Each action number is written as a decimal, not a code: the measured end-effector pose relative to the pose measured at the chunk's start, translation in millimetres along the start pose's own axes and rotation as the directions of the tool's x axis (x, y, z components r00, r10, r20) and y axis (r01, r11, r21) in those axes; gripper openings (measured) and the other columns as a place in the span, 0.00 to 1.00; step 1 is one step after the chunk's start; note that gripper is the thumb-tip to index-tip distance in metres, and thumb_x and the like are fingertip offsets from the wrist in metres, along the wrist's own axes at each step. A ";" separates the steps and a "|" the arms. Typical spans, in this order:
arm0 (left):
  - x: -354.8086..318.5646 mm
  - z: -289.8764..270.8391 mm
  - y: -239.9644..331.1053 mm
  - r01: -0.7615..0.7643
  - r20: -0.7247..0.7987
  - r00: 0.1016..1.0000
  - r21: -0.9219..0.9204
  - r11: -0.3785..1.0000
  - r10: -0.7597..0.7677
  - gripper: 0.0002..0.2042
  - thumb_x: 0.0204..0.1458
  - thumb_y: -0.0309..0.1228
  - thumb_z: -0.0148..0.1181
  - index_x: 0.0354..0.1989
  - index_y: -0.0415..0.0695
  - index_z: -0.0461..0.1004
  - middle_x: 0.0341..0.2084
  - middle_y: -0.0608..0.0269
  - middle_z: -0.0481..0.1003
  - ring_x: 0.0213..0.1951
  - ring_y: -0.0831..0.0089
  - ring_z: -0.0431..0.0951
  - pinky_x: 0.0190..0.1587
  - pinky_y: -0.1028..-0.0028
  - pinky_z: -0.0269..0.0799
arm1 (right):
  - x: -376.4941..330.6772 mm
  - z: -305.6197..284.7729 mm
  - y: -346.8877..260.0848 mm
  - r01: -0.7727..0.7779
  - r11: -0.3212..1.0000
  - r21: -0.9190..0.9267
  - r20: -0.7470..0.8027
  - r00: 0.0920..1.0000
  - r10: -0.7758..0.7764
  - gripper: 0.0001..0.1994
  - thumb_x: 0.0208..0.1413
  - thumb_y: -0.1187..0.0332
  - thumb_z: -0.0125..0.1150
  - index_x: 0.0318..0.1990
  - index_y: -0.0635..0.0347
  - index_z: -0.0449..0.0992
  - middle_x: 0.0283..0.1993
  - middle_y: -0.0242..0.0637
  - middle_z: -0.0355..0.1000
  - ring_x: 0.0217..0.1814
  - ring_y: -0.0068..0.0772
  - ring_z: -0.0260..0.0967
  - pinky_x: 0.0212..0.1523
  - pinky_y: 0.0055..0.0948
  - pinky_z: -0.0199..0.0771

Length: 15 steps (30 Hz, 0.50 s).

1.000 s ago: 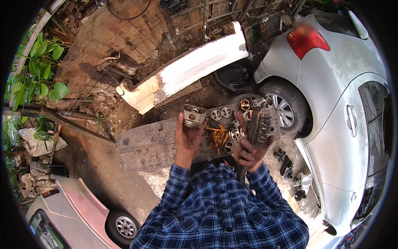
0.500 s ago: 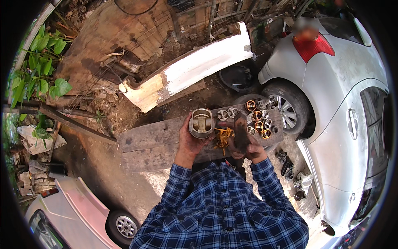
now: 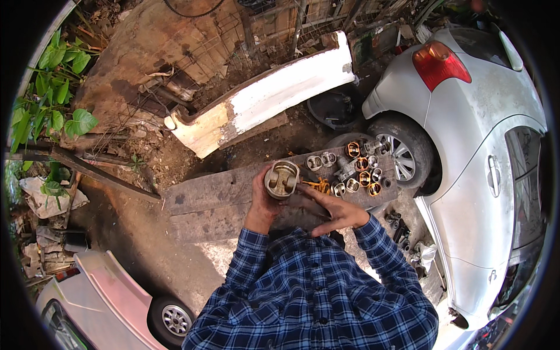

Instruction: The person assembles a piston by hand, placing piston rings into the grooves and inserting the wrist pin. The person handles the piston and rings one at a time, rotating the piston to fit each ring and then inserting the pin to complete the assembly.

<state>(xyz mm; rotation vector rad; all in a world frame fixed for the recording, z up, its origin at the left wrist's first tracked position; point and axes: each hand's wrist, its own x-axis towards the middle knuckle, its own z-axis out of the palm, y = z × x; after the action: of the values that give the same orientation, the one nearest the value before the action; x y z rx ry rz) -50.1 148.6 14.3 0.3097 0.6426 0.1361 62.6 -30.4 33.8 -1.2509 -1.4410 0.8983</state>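
A metal piston (image 3: 282, 179), its crown side turned away and its hollow side facing up, is in my left hand (image 3: 263, 201), whose fingers wrap round its side. My right hand (image 3: 338, 211) is beside it, fingers stretched toward the piston's lower right edge and thumb held apart. Between the two hands there is a dark brownish patch; I cannot make out whether it is a sheet or shaded wood. Behind the right hand, a yellow tangled cord or rag (image 3: 318, 185) lies on the wooden bench (image 3: 204, 201), partly hidden.
Several pistons (image 3: 364, 178), some lit orange inside, stand at the bench's right end. A silver car (image 3: 466, 116) is close on the right, and a pale pinkish car (image 3: 111, 286) at lower left. A white bumper-like panel (image 3: 286, 87) and a black basin (image 3: 333, 108) lie beyond the bench.
My right hand has moved left toward the piston and its fingers have stretched out. The dark flat piece it held up over the bench no longer shows there. The left hand keeps the piston.
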 end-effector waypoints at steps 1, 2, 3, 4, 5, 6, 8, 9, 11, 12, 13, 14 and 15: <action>1.3 -2.8 3.5 0.002 -0.017 1.000 0.045 0.999 -0.002 0.23 0.60 0.49 0.45 0.48 0.43 0.76 0.33 0.56 0.80 0.33 0.66 0.82 0.30 0.69 0.80 | 0.1 3.4 8.6 0.001 0.936 0.352 0.004 1.000 -0.002 0.52 0.47 0.53 0.73 0.74 0.56 0.44 0.41 0.43 0.73 0.31 0.41 0.72 0.33 0.37 0.72; 0.3 -6.6 7.5 0.060 0.144 0.988 0.022 0.998 -0.063 0.21 0.59 0.47 0.49 0.47 0.41 0.77 0.32 0.56 0.80 0.35 0.64 0.82 0.37 0.71 0.81 | -7.4 10.1 12.1 -0.133 0.616 0.776 0.093 0.991 0.096 0.52 0.47 0.51 0.72 0.74 0.55 0.44 0.36 0.40 0.71 0.26 0.35 0.68 0.28 0.34 0.69; 0.5 -8.7 9.1 -0.011 0.189 0.982 0.045 0.999 0.002 0.22 0.59 0.47 0.50 0.46 0.39 0.77 0.33 0.54 0.80 0.35 0.64 0.82 0.36 0.69 0.81 | -11.3 18.5 17.0 -0.173 0.253 0.952 0.162 0.985 0.062 0.52 0.47 0.46 0.70 0.74 0.54 0.44 0.30 0.34 0.64 0.21 0.27 0.60 0.22 0.28 0.61; 1.6 -9.2 8.7 -0.089 0.190 0.979 0.076 0.993 0.073 0.23 0.59 0.47 0.50 0.45 0.37 0.77 0.35 0.53 0.80 0.35 0.64 0.82 0.35 0.67 0.82 | -14.1 26.7 21.2 -0.175 -0.017 0.984 0.176 0.983 0.043 0.53 0.48 0.41 0.67 0.74 0.52 0.44 0.23 0.28 0.57 0.16 0.18 0.51 0.17 0.23 0.53; 2.5 -9.0 9.0 -0.157 0.193 0.972 0.117 0.981 0.133 0.24 0.59 0.47 0.50 0.44 0.35 0.77 0.36 0.51 0.80 0.35 0.63 0.82 0.34 0.66 0.82 | -15.2 33.5 25.1 -0.122 -0.133 0.984 0.129 0.990 0.050 0.53 0.48 0.39 0.65 0.74 0.53 0.44 0.23 0.28 0.57 0.16 0.18 0.51 0.17 0.22 0.53; 2.6 -8.9 11.9 -0.216 0.207 0.961 0.161 0.963 0.181 0.24 0.59 0.47 0.50 0.43 0.35 0.77 0.36 0.52 0.80 0.35 0.64 0.82 0.35 0.67 0.82 | -16.0 38.2 27.7 -0.080 -0.251 0.965 0.078 0.997 -0.018 0.53 0.48 0.37 0.64 0.74 0.54 0.44 0.23 0.27 0.57 0.17 0.18 0.51 0.18 0.22 0.53; 3.1 -6.4 18.1 -0.326 0.329 0.913 0.237 0.915 0.240 0.23 0.59 0.46 0.52 0.43 0.34 0.76 0.35 0.52 0.79 0.36 0.65 0.82 0.37 0.68 0.82 | -14.2 43.6 29.0 0.010 -0.418 0.908 -0.008 1.000 0.007 0.54 0.50 0.32 0.58 0.74 0.58 0.42 0.22 0.25 0.56 0.17 0.18 0.50 0.18 0.22 0.52; 3.0 -5.2 23.0 -0.427 0.374 0.879 0.343 0.837 0.296 0.23 0.59 0.46 0.51 0.44 0.35 0.76 0.35 0.53 0.79 0.36 0.65 0.82 0.38 0.68 0.82 | -11.5 43.0 28.7 0.040 -0.425 0.904 -0.019 0.998 0.052 0.54 0.51 0.31 0.56 0.74 0.60 0.43 0.22 0.25 0.56 0.17 0.18 0.50 0.18 0.22 0.51; 1.2 -4.1 33.6 -0.617 0.510 0.778 0.507 0.602 0.368 0.22 0.60 0.47 0.51 0.45 0.36 0.76 0.37 0.53 0.79 0.36 0.66 0.81 0.40 0.69 0.81 | -7.1 37.1 25.6 0.151 -0.490 0.858 -0.043 0.973 0.226 0.53 0.53 0.30 0.53 0.73 0.62 0.43 0.22 0.25 0.55 0.17 0.18 0.50 0.18 0.21 0.50; -0.7 -4.0 36.3 -0.563 0.448 0.818 0.498 0.659 0.360 0.23 0.61 0.47 0.51 0.47 0.36 0.75 0.38 0.53 0.78 0.38 0.66 0.81 0.41 0.68 0.81 | -2.2 33.2 25.5 0.175 -0.353 0.919 -0.098 0.969 0.227 0.51 0.56 0.32 0.50 0.73 0.63 0.43 0.22 0.25 0.55 0.17 0.18 0.50 0.18 0.21 0.49; -3.4 -4.7 38.7 -0.517 0.381 0.850 0.479 0.709 0.362 0.23 0.61 0.48 0.51 0.49 0.37 0.74 0.40 0.54 0.78 0.39 0.66 0.81 0.43 0.68 0.81 | 0.0 27.8 24.1 0.254 -0.325 0.911 -0.155 0.941 0.302 0.50 0.57 0.32 0.49 0.73 0.62 0.43 0.22 0.25 0.54 0.17 0.18 0.49 0.18 0.21 0.49; -6.4 -5.6 40.0 -0.470 0.320 0.879 0.455 0.756 0.354 0.24 0.61 0.48 0.50 0.50 0.37 0.74 0.41 0.54 0.78 0.41 0.66 0.80 0.44 0.68 0.80 | 2.4 21.1 23.6 0.295 -0.265 0.918 -0.195 0.917 0.348 0.49 0.58 0.33 0.49 0.74 0.62 0.43 0.22 0.25 0.54 0.17 0.17 0.49 0.17 0.21 0.49; -9.7 -6.5 39.6 -0.440 0.259 0.896 0.415 0.796 0.360 0.24 0.61 0.48 0.53 0.52 0.39 0.72 0.43 0.55 0.77 0.43 0.67 0.80 0.46 0.70 0.79 | 4.1 15.8 22.8 0.348 -0.247 0.904 -0.235 0.889 0.393 0.48 0.58 0.34 0.49 0.74 0.61 0.43 0.22 0.25 0.54 0.17 0.17 0.49 0.17 0.21 0.49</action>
<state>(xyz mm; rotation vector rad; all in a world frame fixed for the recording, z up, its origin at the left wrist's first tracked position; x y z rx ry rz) -62.9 185.5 27.9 0.9209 0.4247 0.3640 53.0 -20.8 9.2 -0.0027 0.1738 1.2092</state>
